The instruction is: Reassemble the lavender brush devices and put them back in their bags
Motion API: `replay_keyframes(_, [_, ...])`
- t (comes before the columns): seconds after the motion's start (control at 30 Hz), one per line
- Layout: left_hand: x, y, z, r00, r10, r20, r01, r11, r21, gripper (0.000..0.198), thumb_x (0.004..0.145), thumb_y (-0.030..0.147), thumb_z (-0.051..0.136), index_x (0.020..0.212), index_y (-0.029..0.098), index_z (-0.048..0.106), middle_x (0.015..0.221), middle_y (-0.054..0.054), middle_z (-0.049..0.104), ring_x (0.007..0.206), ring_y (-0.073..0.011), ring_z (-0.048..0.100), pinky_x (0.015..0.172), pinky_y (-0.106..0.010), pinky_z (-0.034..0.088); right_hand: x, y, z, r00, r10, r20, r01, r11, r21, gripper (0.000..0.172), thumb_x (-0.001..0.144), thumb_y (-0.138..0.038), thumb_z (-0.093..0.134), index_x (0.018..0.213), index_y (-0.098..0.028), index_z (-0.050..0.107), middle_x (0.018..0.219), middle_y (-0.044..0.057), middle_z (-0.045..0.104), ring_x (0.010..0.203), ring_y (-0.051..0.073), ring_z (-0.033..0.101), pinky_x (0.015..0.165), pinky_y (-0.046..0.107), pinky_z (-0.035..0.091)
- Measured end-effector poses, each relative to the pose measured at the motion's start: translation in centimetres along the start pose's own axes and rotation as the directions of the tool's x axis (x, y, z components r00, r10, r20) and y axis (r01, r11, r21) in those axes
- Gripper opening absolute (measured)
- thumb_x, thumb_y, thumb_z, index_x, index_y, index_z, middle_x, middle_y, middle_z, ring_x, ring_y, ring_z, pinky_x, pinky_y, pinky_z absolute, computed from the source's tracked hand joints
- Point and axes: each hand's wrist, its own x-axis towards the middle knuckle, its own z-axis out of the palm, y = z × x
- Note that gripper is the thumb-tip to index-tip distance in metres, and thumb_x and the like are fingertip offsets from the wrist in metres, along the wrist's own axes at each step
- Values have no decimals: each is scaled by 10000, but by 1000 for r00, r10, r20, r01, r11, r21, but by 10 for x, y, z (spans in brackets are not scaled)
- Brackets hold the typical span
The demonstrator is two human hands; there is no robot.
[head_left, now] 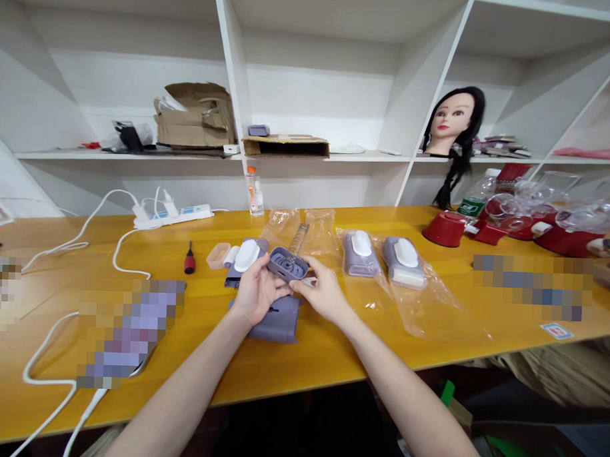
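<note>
Head view: left hand (257, 292) and right hand (323, 292) pinch a grey plastic housing (286, 264) between their fingertips.

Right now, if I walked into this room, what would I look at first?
First you'd spot the mannequin head with long dark hair, on the white shelf at the upper right. Below it, a red round plastic piece stands on the yellow table. In the table's middle, the left hand and right hand hold a grey plastic casing.
</note>
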Motion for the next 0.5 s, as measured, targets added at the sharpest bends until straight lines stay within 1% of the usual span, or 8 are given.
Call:
replay_keyframes(0.07, [0, -1, 0, 1000, 4, -27, -3, 999, 32, 298, 844, 385, 395, 973, 164, 547, 839, -74, 680, 668, -188, 652, 634, -319, 505, 0, -1, -1, 1000, -7, 7, 7, 1000, -9, 351, 667, -158, 607, 1016, -188, 575, 910, 28, 665, 819, 180, 610, 754, 321, 472])
replay_keyframes(0.17, [2, -4, -1, 991, 39, -126, -24, 993, 117, 298, 790, 426, 495, 945, 178, 555, 822, -42, 669, 634, -158, 641, 583, -262, 485, 1, 0, -2, 999, -25, -21, 24, 998, -55, 385, 657, -130, 582, 1037, -190, 571, 950, 34, 660, 859, 189, 600, 781, 337, 464])
replay_keyframes(0.23, [4, -6, -1, 975, 118, -191, -74, 973, 220, 297, 746, 408, 566, 931, 176, 559, 799, -27, 662, 630, -145, 644, 566, -225, 466, 2, 1, -2, 998, -13, -66, 8, 997, -71, 445, 649, -107, 561, 1086, -193, 552, 1002, 44, 648, 867, 189, 594, 780, 341, 466])
replay_keyframes(0.27, [5, -7, -2, 964, 167, -206, -106, 955, 275, 301, 727, 387, 593, 937, 174, 562, 782, -21, 658, 620, -141, 644, 553, -211, 455, 2, 1, -2, 996, 0, -86, -6, 998, -67, 468, 646, -100, 553, 1104, -196, 543, 1026, 49, 641, 862, 186, 591, 770, 338, 470])
replay_keyframes(0.37, [7, -8, -4, 941, 268, -208, -171, 903, 394, 352, 696, 358, 627, 989, 173, 566, 735, -6, 641, 537, -125, 624, 490, -193, 413, 3, 1, -2, 993, 32, -116, -34, 999, -19, 479, 651, -112, 555, 1119, -207, 532, 1046, 47, 634, 789, 163, 591, 721, 315, 482])
replay_keyframes(0.43, [8, -9, -6, 933, 296, -203, -179, 875, 449, 354, 704, 403, 613, 969, 172, 579, 717, 1, 627, 490, -112, 599, 453, -190, 383, 3, 0, -2, 992, 36, -121, -36, 999, 3, 440, 668, -156, 577, 1104, -209, 538, 984, 36, 645, 702, 146, 583, 690, 305, 482])
replay_keyframes(0.5, [10, -9, -9, 930, 315, -190, -177, 835, 520, 362, 726, 480, 570, 900, 164, 596, 701, -3, 621, 469, -107, 583, 428, -189, 348, 3, -1, -3, 992, 51, -114, -49, 999, 20, 387, 694, -212, 584, 1078, -199, 546, 882, 25, 649, 619, 136, 568, 654, 301, 479])
